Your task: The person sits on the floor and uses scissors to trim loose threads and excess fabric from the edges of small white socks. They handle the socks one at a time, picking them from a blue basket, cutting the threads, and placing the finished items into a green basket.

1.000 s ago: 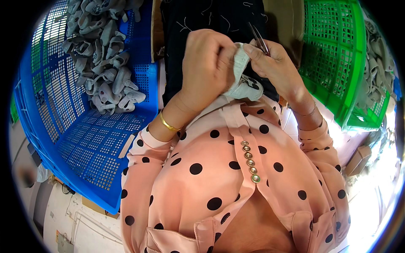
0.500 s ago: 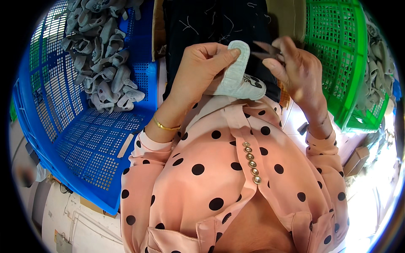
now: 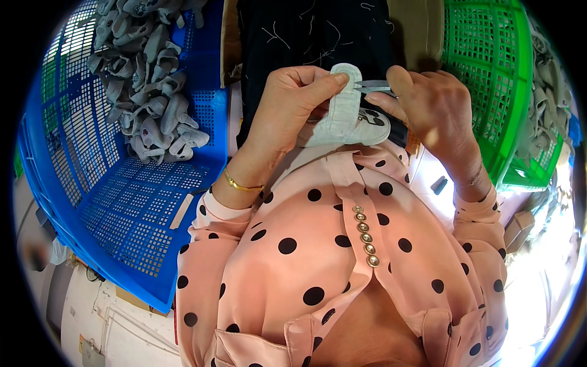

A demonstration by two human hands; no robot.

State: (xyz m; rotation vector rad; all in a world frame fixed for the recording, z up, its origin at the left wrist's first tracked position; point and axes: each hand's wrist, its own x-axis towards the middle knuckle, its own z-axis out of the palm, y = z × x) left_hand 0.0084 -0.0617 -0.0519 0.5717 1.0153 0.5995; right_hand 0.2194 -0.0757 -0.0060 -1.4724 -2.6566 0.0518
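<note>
My left hand [image 3: 287,104] is closed on a pale grey-green shoe upper [image 3: 343,125], pinching its rounded strap between thumb and fingers. Dark printed shapes mark the toe part, which lies low over my lap. Closed around a small pair of metal thread snips [image 3: 374,85], my right hand [image 3: 437,107] points them leftward. The tips of the snips are at the right edge of the strap, with the blades slightly apart. Whether a thread lies between the blades is too small to tell.
On the left stands a blue plastic basket [image 3: 131,211] with a heap of grey shoe uppers [image 3: 156,92]. A green basket [image 3: 489,92] is on the right, with more grey pieces [image 3: 541,104] beyond it. Loose thread ends lie on my dark trousers [image 3: 293,30]. Cardboard [image 3: 416,27] stands ahead.
My right hand has brought the snips left and slightly down to the strap's edge. The left hand still holds the shoe upper, which has shifted only slightly.
</note>
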